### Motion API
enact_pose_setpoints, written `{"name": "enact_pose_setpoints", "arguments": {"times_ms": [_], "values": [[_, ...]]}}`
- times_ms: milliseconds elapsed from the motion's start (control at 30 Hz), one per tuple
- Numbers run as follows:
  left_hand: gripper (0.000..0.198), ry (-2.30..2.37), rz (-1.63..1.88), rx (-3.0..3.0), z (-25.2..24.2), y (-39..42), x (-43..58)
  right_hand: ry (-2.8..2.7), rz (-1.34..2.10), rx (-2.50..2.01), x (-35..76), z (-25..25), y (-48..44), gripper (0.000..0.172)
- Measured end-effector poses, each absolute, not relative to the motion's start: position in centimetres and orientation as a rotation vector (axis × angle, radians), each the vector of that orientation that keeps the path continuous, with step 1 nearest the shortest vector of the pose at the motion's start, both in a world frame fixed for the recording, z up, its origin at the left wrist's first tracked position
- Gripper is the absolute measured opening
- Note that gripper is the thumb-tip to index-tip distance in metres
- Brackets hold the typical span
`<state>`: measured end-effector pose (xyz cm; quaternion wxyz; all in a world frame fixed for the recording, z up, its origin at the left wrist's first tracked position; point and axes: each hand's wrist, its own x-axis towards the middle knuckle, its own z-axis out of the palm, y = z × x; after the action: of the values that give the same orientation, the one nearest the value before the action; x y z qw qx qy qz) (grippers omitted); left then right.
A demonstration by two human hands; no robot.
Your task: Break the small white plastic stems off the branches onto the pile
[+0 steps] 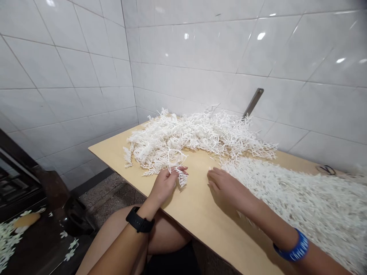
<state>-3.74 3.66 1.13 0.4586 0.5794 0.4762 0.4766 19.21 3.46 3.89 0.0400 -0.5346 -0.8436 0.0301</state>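
My left hand [167, 182], with a black watch on its wrist, pinches a small white plastic sprig [180, 175] at the near edge of a loose heap of white branch-like plastic pieces [195, 137]. My right hand [226, 185], a blue band on its wrist, lies flat on the light wooden table [195, 214] with fingers stretched out, touching the edge of a denser pile of white sprigs [309, 198] at the right. Nothing is in the right hand.
White tiled walls [200, 57] enclose the table at the back and left. A grey metal bar [253, 101] leans on the wall behind the heap. A dark object [325, 169] lies at the far right. A dark cabinet [17, 179] and scattered white bits [8, 236] sit at lower left.
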Motion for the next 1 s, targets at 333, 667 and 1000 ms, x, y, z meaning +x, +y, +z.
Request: {"name": "enact_pose_setpoints", "arguments": {"times_ms": [333, 667, 1000], "values": [[0.045, 0.926, 0.98, 1.594, 1.4, 2.9, -2.7, -1.888, 0.729, -1.241, 16.6, 3.4, 0.8, 0.02], [0.041, 0.887, 0.895, 1.55, 1.4, 2.4, -1.9, -1.854, 1.209, -1.056, 15.8, 1.1, 0.6, 0.026], [0.051, 0.796, 0.767, 1.565, 1.5, 2.3, -2.4, -1.894, 1.471, -0.87, 16.4, 1.5, 1.4, 0.042]]}}
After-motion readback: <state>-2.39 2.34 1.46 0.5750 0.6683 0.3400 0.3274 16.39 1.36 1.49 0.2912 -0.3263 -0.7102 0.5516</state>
